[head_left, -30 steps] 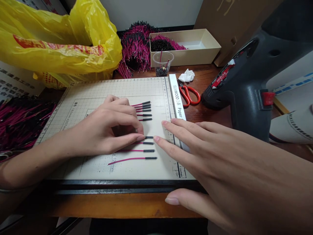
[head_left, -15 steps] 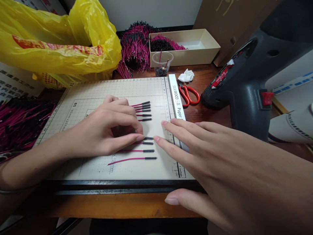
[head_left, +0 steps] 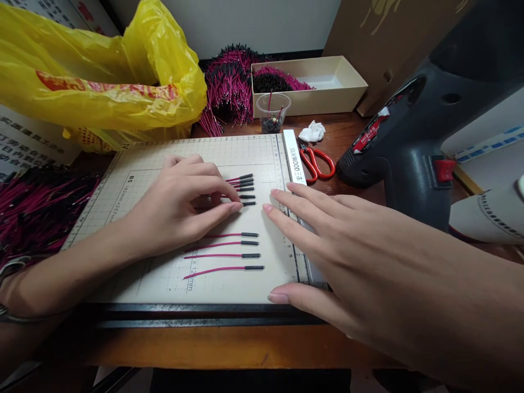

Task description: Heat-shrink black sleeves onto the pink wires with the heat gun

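Observation:
Several pink wires (head_left: 223,244) with black sleeved ends lie in a row on a cream gridded paper-cutter board (head_left: 164,289). My left hand (head_left: 192,199) rests over the upper group, its thumb and index finger closed together at one pink wire (head_left: 249,203) just behind its black end. The palm hides the tails of several upper wires (head_left: 246,183). Fingers spread, my right hand (head_left: 327,234) reaches over the board's right side and the white ruler strip (head_left: 291,150). It holds nothing, and its fingertips are a little right of the sleeved ends.
Behind the board stand a clear cup (head_left: 273,112) of scraps, a cream box (head_left: 311,101) and a heap of wires (head_left: 231,82). Red-handled scissors (head_left: 323,164) and crumpled tissue (head_left: 312,131) sit right, beside a dark heat gun (head_left: 409,142). A yellow bag (head_left: 123,103) and more wires (head_left: 36,213) lie left.
My left hand has moved up the board, from a wire in the lower group to one in the upper group. My right thumb has shifted upward onto the board's edge area.

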